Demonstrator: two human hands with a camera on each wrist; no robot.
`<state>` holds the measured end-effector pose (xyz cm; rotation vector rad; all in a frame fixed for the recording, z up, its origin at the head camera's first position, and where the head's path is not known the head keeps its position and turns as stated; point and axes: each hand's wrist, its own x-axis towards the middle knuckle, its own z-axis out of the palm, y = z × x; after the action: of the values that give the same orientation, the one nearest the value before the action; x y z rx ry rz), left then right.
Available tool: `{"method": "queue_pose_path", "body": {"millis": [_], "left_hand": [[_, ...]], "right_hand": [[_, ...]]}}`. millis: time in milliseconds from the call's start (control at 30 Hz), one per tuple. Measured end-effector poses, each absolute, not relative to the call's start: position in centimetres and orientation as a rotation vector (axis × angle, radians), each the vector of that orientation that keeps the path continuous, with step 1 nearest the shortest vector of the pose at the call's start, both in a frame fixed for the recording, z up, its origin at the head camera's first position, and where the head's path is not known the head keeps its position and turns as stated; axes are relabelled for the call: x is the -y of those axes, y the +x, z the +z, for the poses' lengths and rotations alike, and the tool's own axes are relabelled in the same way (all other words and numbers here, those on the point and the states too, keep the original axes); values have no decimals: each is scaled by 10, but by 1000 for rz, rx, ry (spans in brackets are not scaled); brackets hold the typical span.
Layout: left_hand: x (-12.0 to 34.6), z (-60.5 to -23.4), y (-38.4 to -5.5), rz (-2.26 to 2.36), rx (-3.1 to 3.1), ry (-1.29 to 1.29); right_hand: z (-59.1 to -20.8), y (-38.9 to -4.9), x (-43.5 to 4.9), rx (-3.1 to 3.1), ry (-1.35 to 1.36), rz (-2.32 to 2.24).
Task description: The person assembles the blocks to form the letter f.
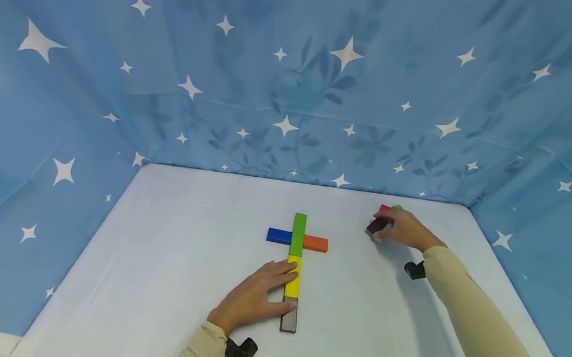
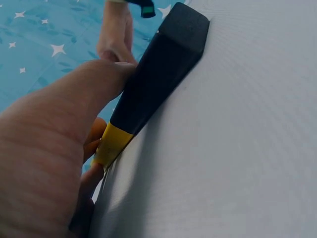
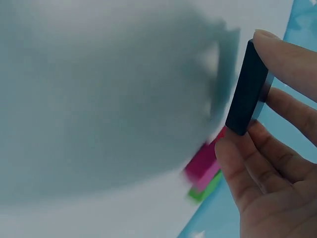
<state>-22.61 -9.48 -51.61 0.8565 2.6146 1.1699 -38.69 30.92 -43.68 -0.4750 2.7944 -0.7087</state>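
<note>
A line of blocks lies on the white table: a green block (image 1: 299, 223), a second green block (image 1: 296, 244), a yellow block (image 1: 292, 287) and a dark block (image 1: 289, 321) nearest me. A blue block (image 1: 279, 236) and an orange block (image 1: 315, 243) stick out sideways, forming a cross. My left hand (image 1: 255, 292) rests along this line, fingers over the yellow block and thumb on the dark one. At the table's far right, my right hand (image 1: 406, 229) pinches another dark block (image 3: 248, 89) between thumb and fingers, tilted.
A pink block (image 3: 203, 166) and a light green block (image 3: 205, 187) lie by my right hand, partly hidden behind it in the head view. A blue curtain (image 1: 254, 73) with white stars surrounds the white table (image 1: 185, 221) at the back and sides.
</note>
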Motion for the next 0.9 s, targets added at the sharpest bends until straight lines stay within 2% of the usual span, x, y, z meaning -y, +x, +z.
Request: {"method": "queue_pose_path", "body": {"millis": [433,900], "left_hand": [[96,-515,-226,1127,-2627,873],[97,-517,-227,1114,-2635,879]], "right_hand": [[-431,-444,-214,-2736,-634,-662],[-446,-460,-154,-2697,-645,-613]]}}
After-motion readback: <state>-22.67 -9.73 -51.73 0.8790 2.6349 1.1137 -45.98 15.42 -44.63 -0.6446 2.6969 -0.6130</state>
